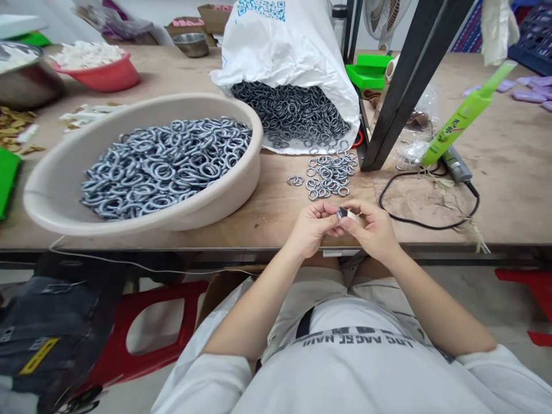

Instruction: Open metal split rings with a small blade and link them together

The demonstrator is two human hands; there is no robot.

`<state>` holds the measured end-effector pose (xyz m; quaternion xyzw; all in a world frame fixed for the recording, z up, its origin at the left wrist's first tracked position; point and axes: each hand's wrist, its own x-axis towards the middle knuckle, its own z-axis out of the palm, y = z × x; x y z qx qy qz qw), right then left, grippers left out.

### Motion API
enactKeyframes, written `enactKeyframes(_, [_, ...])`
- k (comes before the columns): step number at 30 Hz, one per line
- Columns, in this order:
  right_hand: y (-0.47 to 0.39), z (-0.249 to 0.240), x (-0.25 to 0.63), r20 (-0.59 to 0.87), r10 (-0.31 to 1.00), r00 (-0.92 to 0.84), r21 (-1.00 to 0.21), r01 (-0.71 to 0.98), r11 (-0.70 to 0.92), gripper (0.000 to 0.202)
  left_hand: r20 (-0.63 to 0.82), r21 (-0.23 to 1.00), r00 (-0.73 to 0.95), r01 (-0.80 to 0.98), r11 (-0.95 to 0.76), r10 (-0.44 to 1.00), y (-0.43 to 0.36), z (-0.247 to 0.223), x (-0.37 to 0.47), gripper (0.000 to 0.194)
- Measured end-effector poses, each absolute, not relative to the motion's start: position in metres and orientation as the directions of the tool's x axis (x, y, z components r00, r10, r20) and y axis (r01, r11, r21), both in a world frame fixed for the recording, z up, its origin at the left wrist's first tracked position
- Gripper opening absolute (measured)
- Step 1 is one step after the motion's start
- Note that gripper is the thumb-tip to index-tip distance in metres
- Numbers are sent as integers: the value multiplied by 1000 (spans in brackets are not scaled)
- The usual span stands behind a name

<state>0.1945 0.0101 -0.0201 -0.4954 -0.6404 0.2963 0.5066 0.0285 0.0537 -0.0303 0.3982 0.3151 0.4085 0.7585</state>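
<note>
Nearest my camera, the white shirt (345,368) bears dark lettering, upside down and too warped for me to read. At the edge of the desk (273,178), my left hand (317,227) and right hand (373,230) pinch a small dark-ended piece (343,213) between their fingers. Just beyond lie loose rings (332,178). With the tub (215,210) heaped, I'd judge much remains; what's done, I can't tell. A green packet (463,118) shows illegible characters; the sack (284,52) behind, a blue QR code.

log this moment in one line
left hand: pinching small dark item; right hand: same; beyond: loose rings; left: ring-filled basin
</note>
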Motion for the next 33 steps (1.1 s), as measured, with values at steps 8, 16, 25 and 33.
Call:
enactKeyframes(8, [12,-20,205,173,978,113,-979,133,157,30,-142,884,440,-347,314,887,52,-34,34,35])
enactKeyframes(16, [19,-26,225,317,945,83,-637,757,147,10,-141,918,389,-293,267,911,46,-29,37,40])
enactKeyframes(25, [7,-7,198,351,935,-52,-841,422,340,22,-66,908,377,-361,212,924,47,-33,38,45])
enactKeyframes(33, [-1,-20,189,605,795,51,-707,495,506,18,-65,886,522,-363,290,851,50,-29,31,32])
